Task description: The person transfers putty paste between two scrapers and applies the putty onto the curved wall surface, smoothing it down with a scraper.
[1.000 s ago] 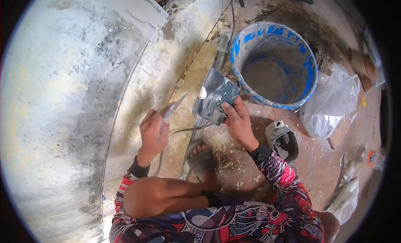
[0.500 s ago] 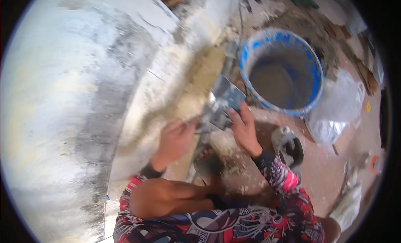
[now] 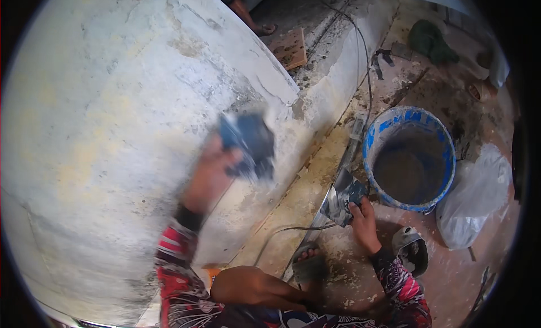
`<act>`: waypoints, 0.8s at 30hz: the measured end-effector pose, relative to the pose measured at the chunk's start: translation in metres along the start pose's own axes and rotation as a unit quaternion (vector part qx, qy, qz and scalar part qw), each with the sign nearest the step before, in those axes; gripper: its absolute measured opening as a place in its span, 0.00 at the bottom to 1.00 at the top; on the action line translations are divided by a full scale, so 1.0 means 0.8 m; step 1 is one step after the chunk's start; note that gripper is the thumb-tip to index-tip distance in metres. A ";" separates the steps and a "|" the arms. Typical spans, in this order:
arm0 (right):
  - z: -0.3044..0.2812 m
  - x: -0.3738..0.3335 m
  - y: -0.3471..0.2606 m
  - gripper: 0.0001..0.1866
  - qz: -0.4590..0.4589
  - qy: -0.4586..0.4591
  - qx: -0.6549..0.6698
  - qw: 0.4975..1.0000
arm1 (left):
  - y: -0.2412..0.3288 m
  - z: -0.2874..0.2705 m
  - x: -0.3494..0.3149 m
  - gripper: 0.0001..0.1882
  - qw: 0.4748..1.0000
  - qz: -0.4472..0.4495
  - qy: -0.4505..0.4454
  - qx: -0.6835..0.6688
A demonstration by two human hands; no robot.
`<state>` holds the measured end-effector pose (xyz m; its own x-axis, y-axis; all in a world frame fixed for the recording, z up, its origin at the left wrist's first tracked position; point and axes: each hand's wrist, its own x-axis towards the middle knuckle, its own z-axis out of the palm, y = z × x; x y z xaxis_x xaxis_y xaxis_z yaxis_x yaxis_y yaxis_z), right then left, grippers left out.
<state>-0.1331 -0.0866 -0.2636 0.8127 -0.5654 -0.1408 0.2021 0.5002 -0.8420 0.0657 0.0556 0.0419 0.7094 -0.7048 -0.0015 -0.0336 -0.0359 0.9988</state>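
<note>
Against the curved grey plastered wall point(image 3: 112, 130), left hand point(image 3: 211, 178), fingers closed, presses a blurred blue flat tool point(image 3: 248, 144). Right hand point(image 3: 363, 223) grips a grey mortar-smeared board point(image 3: 341, 198) beside the blue bucket point(image 3: 372, 142) holding grey mortar point(image 3: 408, 170).

The left hand point(image 3: 207, 175) was raised, blurred, with the arm stretched up and forward from the lower edge. Its fingers were closed around something held at the fingertips. The right hand point(image 3: 363, 223) was held low and out to the right, palm down, the fingers curled and pinched at the front. Both forearms were covered by patterned red and dark sleeves. A bare knee was bent between the arms.
</note>
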 end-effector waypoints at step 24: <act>-0.012 0.007 -0.022 0.16 -0.070 -0.013 -0.107 0.992 | 0.291 -0.032 0.218 0.34 0.018 0.367 -0.072 0.927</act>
<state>-0.1376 -0.1050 -0.2549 0.7995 -0.6007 -0.0044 0.1952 0.2667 -0.9438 0.1992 -0.0575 0.2752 0.0346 -0.9872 -0.1560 -0.0567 0.1539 -0.9865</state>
